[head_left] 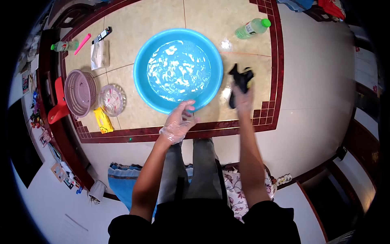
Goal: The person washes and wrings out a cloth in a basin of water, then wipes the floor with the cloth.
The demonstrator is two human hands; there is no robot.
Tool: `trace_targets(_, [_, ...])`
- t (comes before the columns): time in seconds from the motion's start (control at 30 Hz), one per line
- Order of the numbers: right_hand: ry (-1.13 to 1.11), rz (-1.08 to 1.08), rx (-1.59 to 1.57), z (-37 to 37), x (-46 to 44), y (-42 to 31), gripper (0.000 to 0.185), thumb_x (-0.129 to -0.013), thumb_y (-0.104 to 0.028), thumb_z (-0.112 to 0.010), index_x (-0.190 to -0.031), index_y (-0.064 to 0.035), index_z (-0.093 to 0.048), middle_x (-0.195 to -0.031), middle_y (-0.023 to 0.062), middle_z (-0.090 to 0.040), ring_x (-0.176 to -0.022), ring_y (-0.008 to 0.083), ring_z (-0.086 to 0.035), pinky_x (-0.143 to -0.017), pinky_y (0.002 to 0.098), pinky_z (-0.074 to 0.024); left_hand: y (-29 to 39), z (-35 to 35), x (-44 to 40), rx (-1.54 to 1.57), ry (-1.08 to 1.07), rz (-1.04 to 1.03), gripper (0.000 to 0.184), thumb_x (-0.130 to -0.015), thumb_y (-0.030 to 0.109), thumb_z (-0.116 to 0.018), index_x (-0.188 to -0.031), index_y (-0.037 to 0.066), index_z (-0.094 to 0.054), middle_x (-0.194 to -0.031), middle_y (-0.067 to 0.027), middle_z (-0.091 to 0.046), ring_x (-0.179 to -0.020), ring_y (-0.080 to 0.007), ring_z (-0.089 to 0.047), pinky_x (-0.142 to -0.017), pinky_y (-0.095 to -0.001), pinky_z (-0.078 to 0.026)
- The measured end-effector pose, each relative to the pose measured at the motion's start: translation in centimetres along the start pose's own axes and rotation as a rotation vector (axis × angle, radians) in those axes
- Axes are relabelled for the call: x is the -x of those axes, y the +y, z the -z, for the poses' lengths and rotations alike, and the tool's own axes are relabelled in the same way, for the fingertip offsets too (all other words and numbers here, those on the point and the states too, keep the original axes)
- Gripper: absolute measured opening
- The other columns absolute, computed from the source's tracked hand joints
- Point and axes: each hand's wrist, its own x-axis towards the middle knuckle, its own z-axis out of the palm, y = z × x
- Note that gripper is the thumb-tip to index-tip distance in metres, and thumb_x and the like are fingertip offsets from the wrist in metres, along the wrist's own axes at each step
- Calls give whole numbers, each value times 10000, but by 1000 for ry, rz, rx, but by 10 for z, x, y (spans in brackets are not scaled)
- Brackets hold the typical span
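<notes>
A blue basin (137, 70) of rippling water stands on the tiled table. My left hand (179, 122), in a clear plastic glove, is at the basin's front rim, its fingers bent and apart with nothing between them. To the right of the basin, my right hand (243, 99) is closed on a black cloth (242, 79) with small yellow patches, over the tabletop. The right hand is slightly blurred, and part of the cloth lies hidden behind it.
Left of the basin are a purple basket (69, 92), a clear glass bowl (111, 100), a yellow packet (103, 120), a tissue pack (100, 55), a remote (102, 35) and a green bottle (65, 46). Another green bottle (252, 29) is at the back right.
</notes>
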Motion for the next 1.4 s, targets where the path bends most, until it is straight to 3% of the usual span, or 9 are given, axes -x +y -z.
trace_targets(0.13, [41,249,465,48,-105,47,774,-842,-371,-767,-1432,-1,-430,-1188,263,-611,-1053,362,-620,-941,415,-478,-49,-14,1,450,141,93,420,-913,77,-684,-1299,64,-518,-1101,-101,-631,-926,-149,-604,-803,-294,-497])
trace_targets(0.17, [128,177,812,42,-106,38,758,-863,-420,-721,-1452,-50,-420,-1322,241,-537,-1150,387,-561,-1008,443,-437,-57,-15,3,524,181,103,389,-930,81,-671,-1289,61,-522,-1087,-96,-642,-912,-144,-611,-796,-291,-496])
trace_targets(0.33, [121,552,1265,11,-79,63,552,-959,-337,-535,-1457,-127,-424,-1454,130,-465,-1131,373,-549,-961,427,-457,-98,-17,27,628,285,52,311,-942,58,-641,-1235,32,-541,-1048,-102,-678,-850,-130,-637,-759,-260,-521])
trace_targets(0.6, [156,603,890,-34,19,111,557,-906,-171,-573,-1417,2,-433,-1434,223,-461,-1306,393,-452,-1074,465,-381,-179,28,97,747,264,101,264,-946,60,-629,-1201,56,-562,-1045,-92,-676,-863,-124,-624,-777,-260,-502])
trace_targets(0.9, [225,806,761,-168,232,164,619,-892,-107,-592,-1454,30,-371,-1347,379,-456,-1204,530,-480,-1017,555,-398,-258,124,198,794,461,169,239,-955,86,-618,-1190,59,-578,-1017,-96,-683,-816,-136,-632,-729,-264,-503])
trace_targets(1.03, [155,585,745,-254,276,142,614,-898,-125,-600,-1449,13,-367,-1375,365,-408,-1254,512,-442,-1054,535,-366,-284,145,234,898,529,185,224,-961,59,-604,-1182,50,-569,-1002,-95,-679,-818,-124,-616,-723,-254,-488])
trace_targets(1.2, [191,641,699,-326,238,118,620,-803,-102,-567,-1400,8,-438,-1070,323,-542,-1074,486,-515,-931,535,-400,-301,150,256,904,631,243,233,-966,89,-605,-1193,56,-563,-1008,-88,-679,-802,-125,-627,-723,-253,-501])
trace_targets(1.23, [112,584,718,-337,229,104,611,-830,-145,-597,-1411,-28,-446,-1161,326,-562,-1021,454,-548,-887,539,-408,-306,148,260,901,636,248,239,-969,110,-605,-1199,60,-561,-1013,-88,-679,-801,-131,-634,-726,-257,-511])
trace_targets(1.4, [-67,1064,598,-389,197,60,534,-773,-145,-631,-1296,-61,-561,-1291,136,-608,-1149,376,-560,-988,434,-415,-317,132,265,911,678,264,244,-974,134,-606,-1205,70,-563,-1021,-87,-678,-819,-135,-644,-746,-264,-522])
